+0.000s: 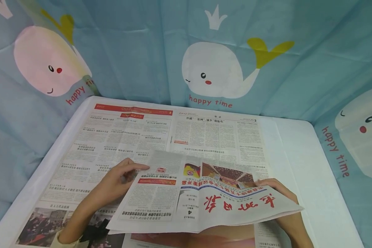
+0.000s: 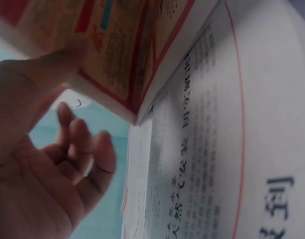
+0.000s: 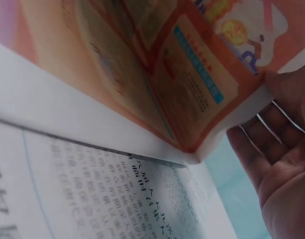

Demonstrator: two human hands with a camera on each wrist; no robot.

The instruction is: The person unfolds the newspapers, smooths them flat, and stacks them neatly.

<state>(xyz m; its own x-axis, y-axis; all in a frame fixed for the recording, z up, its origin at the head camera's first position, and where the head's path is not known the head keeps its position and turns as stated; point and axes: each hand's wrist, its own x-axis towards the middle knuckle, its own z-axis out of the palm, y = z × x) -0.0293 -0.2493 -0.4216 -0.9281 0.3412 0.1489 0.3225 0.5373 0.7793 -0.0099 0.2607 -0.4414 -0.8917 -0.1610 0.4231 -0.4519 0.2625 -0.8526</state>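
A folded newspaper (image 1: pixel 189 193) with a large red title is held up, tilted, over another newspaper (image 1: pixel 124 137) spread beneath it. My left hand (image 1: pixel 113 182) pinches its left edge. In the left wrist view, the left thumb (image 2: pixel 57 62) lies on the coloured underside while the other visible fingers curl loosely below. At the opposite edge, my right hand (image 1: pixel 282 196) grips the folded newspaper, partly hidden by it in the head view. The right wrist view shows several fingers of the right hand (image 3: pixel 286 174) by the edge, under the red-and-orange printed side (image 3: pixel 192 89).
The spread newspaper covers much of a white table (image 1: pixel 307 155), whose bare surface shows on the right. A blue curtain (image 1: pixel 136 51) printed with whales hangs behind the table and along both sides.
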